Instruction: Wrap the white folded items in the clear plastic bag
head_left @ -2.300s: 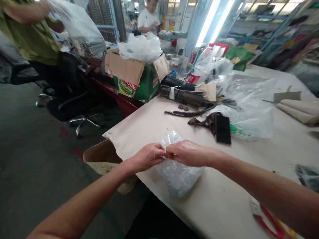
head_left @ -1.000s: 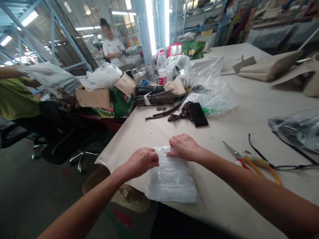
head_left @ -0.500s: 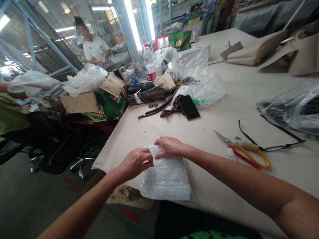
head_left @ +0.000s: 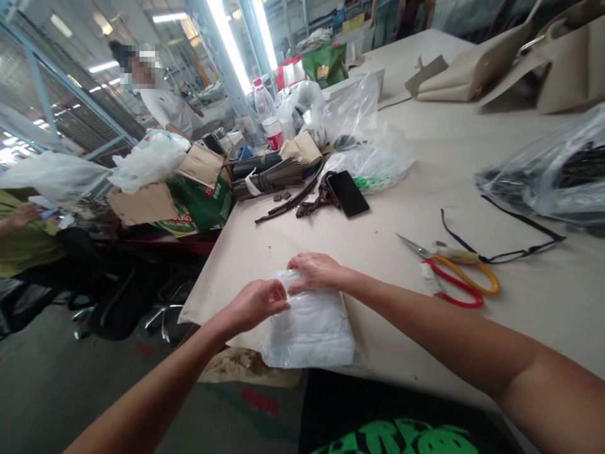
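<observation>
A clear plastic bag [head_left: 309,337] with folded white material inside lies flat at the table's near edge. My left hand [head_left: 261,304] is at its far left corner, fingers closed in a pinch on the thin plastic. Across the far end of the bag rests my right hand [head_left: 314,272], its fingers curled over the edge and its thumb nearer me, gripping the plastic. Both hands are close together, and the fingertips are partly hidden.
To the right lie scissors [head_left: 454,277] with red and orange handles and a black strap [head_left: 510,257]. Beyond my hands are a phone [head_left: 348,194], bundled dark strips [head_left: 269,176] and plastic bags. A green carton [head_left: 203,200] stands left; co-workers are behind it.
My view has shifted slightly, so the table things appear a little higher and further left. Both hands stay at the bag's far end with little change in grip.
</observation>
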{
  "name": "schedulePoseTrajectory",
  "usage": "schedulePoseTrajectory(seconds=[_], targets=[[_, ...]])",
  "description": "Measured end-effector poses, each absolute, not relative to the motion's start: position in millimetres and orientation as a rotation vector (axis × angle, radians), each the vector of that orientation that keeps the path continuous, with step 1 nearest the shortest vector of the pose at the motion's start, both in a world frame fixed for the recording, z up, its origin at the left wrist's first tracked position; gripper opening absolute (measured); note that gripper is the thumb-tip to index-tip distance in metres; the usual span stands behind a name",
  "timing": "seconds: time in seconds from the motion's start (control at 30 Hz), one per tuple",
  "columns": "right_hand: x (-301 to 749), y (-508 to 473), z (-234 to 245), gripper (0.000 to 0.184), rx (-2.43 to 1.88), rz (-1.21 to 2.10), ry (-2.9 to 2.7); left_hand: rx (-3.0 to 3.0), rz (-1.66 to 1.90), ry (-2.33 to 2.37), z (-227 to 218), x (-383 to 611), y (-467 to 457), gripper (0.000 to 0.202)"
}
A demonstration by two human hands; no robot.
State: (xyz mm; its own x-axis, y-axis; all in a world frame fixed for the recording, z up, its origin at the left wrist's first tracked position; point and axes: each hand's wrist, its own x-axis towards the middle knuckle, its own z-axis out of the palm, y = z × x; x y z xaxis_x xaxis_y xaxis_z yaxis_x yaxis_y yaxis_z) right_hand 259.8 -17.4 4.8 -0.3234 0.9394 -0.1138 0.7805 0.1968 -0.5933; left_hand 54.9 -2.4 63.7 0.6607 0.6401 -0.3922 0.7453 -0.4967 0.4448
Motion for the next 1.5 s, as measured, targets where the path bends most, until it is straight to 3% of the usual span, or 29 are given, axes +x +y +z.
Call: schedulePoseTrajectory(seconds=[0.23,0.5,0.7,0.87,0.97,1.03,1.27,1.5], targets=[[260.3,-18.8,7.7,0.066,-1.618,0.806,-2.247,2.302,-0.503,1.147,76.7,79.1,-1.6,0.017],[260.0,-17.1,12.1,0.065,-1.643,0.841,-2.275,2.762,-0.197,0.848,63.1,56.9,-10.7,0.011],[257.6,-17.0,7.4,0.058,-1.633,0.816,-2.255,3.155,-0.019,0.522,57.1,47.3,-27.7,0.026],[257.4,-15.1,4.0,0.061,-1.629,0.788,-2.275,2.864,0.145,0.81,53.4,44.8,-28.0,0.018],[258.0,-15.2,3.5,0.064,-1.626,0.776,-2.262,2.58,0.045,1.074,58.1,52.5,-23.5,0.009],[258.4,-15.8,3.9,0.067,-1.627,0.782,-2.247,2.392,-0.064,1.172,60.9,59.8,-18.9,0.015],[258.6,-16.5,3.8,0.059,-1.639,0.786,-2.232,2.152,-0.267,1.103,57.3,72.1,-0.5,0.018],[258.3,-17.1,5.1,0.063,-1.648,0.797,-2.21,2.248,-0.428,1.174,72.0,74.2,2.1,0.018]])
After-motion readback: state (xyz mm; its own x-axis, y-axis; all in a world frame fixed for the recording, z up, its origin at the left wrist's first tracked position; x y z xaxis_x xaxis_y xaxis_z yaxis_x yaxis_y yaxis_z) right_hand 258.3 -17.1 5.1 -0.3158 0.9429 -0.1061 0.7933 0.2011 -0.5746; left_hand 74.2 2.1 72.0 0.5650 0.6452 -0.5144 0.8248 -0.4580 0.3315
